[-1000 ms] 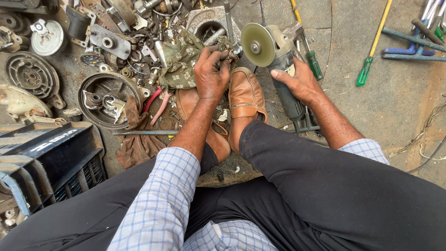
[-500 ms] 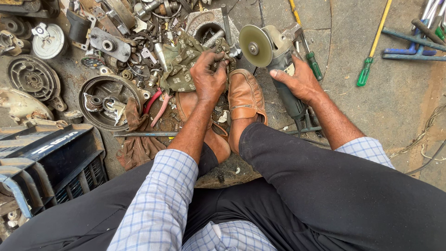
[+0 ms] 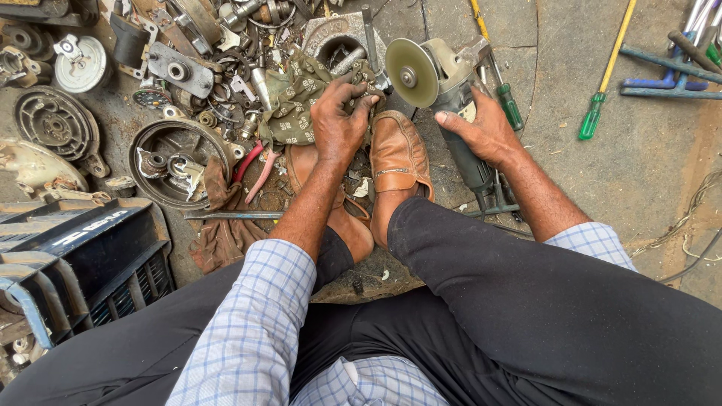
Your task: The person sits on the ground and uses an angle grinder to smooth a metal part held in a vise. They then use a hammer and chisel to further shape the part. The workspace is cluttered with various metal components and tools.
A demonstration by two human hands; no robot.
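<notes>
grey angle grinder (image 3: 451,113) on ground, disc up-left

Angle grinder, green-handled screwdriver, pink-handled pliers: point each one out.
angle grinder (image 3: 451,79), head view, on its grey gear housing.
green-handled screwdriver (image 3: 591,120), head view, on its green handle.
pink-handled pliers (image 3: 256,169), head view, on a pink handle.

The left hand (image 3: 336,124) presses a soft, matt olive printed cloth (image 3: 301,94) at twelve o'clock; the right hand (image 3: 481,131) lies on the angle grinder (image 3: 444,83) at one o'clock, its disc dull and gritty. Smooth tan leather shoes (image 3: 398,158) show creases. Greasy, rusty metal parts (image 3: 177,162) lie at ten o'clock on rough concrete ground (image 3: 602,180).
</notes>
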